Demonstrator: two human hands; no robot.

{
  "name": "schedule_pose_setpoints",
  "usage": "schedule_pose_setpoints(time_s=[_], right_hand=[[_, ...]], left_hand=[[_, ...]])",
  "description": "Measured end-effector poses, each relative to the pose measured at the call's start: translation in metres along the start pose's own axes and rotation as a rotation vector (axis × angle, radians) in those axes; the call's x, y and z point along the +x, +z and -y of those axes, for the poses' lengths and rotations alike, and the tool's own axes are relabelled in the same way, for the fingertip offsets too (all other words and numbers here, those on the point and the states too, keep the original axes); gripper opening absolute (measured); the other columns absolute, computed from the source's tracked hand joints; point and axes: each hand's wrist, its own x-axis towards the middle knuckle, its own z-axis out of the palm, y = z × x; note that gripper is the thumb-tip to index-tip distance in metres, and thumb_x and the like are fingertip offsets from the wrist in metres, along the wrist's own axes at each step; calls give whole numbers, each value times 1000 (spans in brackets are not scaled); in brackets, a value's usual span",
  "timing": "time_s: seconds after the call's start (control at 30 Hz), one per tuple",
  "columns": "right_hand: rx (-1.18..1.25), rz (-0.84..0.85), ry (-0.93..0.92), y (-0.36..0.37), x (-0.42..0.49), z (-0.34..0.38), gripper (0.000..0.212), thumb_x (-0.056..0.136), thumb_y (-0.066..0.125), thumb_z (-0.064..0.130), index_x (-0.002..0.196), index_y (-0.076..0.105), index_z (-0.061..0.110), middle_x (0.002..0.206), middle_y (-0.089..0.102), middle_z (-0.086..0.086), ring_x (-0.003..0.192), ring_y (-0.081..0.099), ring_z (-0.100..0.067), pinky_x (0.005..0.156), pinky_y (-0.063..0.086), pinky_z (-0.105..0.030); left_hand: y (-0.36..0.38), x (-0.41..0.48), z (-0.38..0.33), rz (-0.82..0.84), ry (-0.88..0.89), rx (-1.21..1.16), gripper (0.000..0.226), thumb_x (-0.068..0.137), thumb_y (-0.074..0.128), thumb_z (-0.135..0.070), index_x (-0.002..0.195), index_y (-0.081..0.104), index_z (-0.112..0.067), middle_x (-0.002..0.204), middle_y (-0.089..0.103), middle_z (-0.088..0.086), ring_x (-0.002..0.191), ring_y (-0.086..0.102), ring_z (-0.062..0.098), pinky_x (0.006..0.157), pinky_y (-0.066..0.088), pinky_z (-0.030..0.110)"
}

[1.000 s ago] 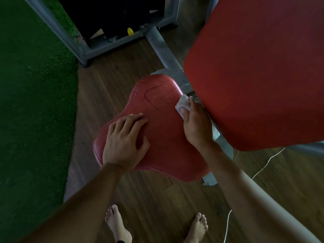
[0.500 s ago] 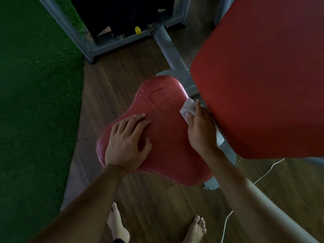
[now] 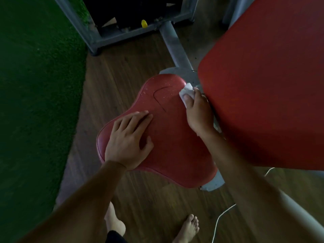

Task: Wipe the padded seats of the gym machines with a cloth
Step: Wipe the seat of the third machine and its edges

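Now left hand (image 3: 128, 142) lies flat on the lobed, droplet-speckled red seat (image 3: 175, 141); right grip (image 3: 198, 113) pinches white cloth (image 3: 187, 90).

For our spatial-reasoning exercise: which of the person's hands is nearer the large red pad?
Right. The right hand, gripping the white cloth, is at the seat edge right beside the large red pad; the left hand rests flat across the seat, apart from it.

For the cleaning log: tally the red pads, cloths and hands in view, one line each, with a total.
Red pads: 2, the seat and the larger pad beside it.
Cloths: 1, the white cloth.
Hands: 2, left hand and right hand.
Total: 5.
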Motion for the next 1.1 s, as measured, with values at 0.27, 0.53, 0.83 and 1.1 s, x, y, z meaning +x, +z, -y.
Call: schedule_pose_setpoints(time_s=[0.27, 0.53, 0.83, 1.1], right_hand=[[-24, 15, 34, 7, 55, 36, 40, 107, 39, 37, 129, 55, 8, 125, 65, -14, 118, 61, -32, 85, 39, -34], [-41, -24, 20, 3, 12, 6, 55, 107, 40, 40, 152, 38, 10, 144, 54, -16, 133, 50, -30, 106, 39, -39], [-47, -28, -38, 8, 51, 35, 45, 107, 40, 38, 138, 51, 8, 129, 64, -12, 122, 60, -28, 88, 40, -31], [-210, -151, -178, 13, -19, -2, 57, 107, 40, 32, 155, 30, 2, 152, 45, -20, 139, 45, -33, 112, 36, -43]], left_hand=[[0, 2, -1, -13, 14, 2, 56, 91, 52, -39, 142, 56, -17, 147, 52, -1, 135, 46, 22, 111, 32, 38], [1, 2, 0, -20, 19, 14, 56, 89, 53, -37, 141, 57, -15, 147, 52, -1, 134, 47, 23, 110, 34, 40], [2, 1, 1, -19, 29, 7, 56, 91, 52, -39, 141, 57, -17, 146, 52, -1, 135, 46, 21, 111, 32, 38], [-1, -2, 2, -19, 34, -62, 53, 90, 53, -38, 139, 58, -18, 146, 52, -3, 135, 45, 19, 113, 29, 36]])
